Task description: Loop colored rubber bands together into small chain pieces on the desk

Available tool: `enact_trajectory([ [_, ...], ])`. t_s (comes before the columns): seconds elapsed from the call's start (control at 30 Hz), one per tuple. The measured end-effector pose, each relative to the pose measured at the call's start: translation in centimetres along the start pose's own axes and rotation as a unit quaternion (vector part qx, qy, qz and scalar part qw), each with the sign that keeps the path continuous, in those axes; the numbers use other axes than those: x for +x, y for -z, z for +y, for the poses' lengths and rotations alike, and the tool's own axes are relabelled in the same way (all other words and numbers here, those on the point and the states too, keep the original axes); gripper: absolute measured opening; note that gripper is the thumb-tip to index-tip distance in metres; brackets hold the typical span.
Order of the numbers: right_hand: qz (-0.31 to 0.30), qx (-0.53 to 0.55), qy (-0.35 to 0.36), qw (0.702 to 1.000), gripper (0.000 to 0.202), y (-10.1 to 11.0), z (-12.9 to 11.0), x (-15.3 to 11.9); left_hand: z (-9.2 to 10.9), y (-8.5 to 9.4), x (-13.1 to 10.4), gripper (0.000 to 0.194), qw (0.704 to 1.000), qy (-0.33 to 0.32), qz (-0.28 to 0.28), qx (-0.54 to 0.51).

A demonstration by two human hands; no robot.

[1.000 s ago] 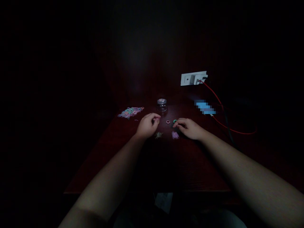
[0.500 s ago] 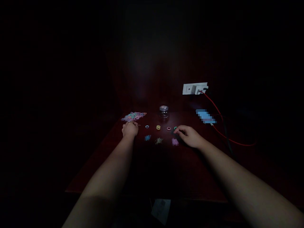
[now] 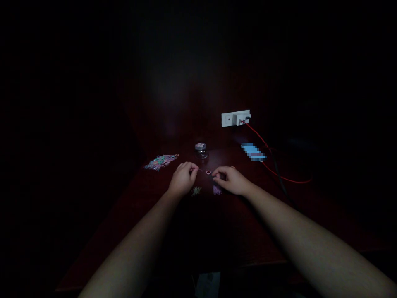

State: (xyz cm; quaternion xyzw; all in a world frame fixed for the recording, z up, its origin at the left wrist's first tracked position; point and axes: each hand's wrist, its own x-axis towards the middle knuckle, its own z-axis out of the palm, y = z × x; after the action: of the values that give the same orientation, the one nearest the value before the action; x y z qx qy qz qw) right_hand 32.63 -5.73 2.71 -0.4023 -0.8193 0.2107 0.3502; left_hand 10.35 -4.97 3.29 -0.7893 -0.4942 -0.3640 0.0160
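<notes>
Since half a second ago, the left hand (image 3: pixel 181 179) has come away from the mixed pile of bands (image 3: pixel 161 162) and swung inward to the middle of the dark red table (image 3: pixel 235 231), nearer the right hand (image 3: pixel 232 180). The whole view has also shifted a little.

From the left, the mixed pile lies loose toward the table's far left side, its strands pink, purple, green and orange. Next comes the left hand, with thumb and fingertips together on a thin band (image 3: pixel 201 170), its end sticking out to the right. Just on the near side of that hand sits a small greenish heap (image 3: pixel 196 191). Beyond the hands stands a clear lidded jar (image 3: pixel 201 150), upright. Right of the thin band, a pink ring (image 3: pixel 208 172) lies flat between the two hands. Nearer the person is a purple heap (image 3: pixel 216 190), just beside the right hand. That hand is curled, its fingertips near the pink ring; in this dim light I cannot tell whether finger and thumb meet or hold anything. Farther right are a white wall socket (image 3: pixel 228 119), a blurred-out blue device (image 3: pixel 253 152) and a red cable (image 3: pixel 287 179).
</notes>
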Motion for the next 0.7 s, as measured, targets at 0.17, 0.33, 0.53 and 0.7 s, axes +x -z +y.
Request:
enact_trajectory([
  [0.17, 0.007, 0.022, -0.001, 1.0, 0.016, 0.1, -0.2, 0.0, 3.7, -0.4, -0.7, 0.01, 0.995, -0.089, -0.048, -0.022],
  [0.33, -0.024, 0.047, 0.016, 0.998, 0.012, -0.1, -0.2, 0.0, 3.8, -0.2, -0.9, 0.01, 0.994, -0.095, -0.054, -0.027],
  [0.53, -0.034, 0.061, 0.016, 0.997, 0.009, -0.1, -0.4, -0.1, 3.6, -0.5, -0.9, 0.009, 0.996, -0.06, -0.051, -0.036],
  [0.7, -0.052, 0.059, 0.025, 0.997, 0.007, 0.1, -0.5, -0.2, 3.7, -0.9, -1.0, 0.007, 0.996, -0.041, -0.054, -0.061],
])
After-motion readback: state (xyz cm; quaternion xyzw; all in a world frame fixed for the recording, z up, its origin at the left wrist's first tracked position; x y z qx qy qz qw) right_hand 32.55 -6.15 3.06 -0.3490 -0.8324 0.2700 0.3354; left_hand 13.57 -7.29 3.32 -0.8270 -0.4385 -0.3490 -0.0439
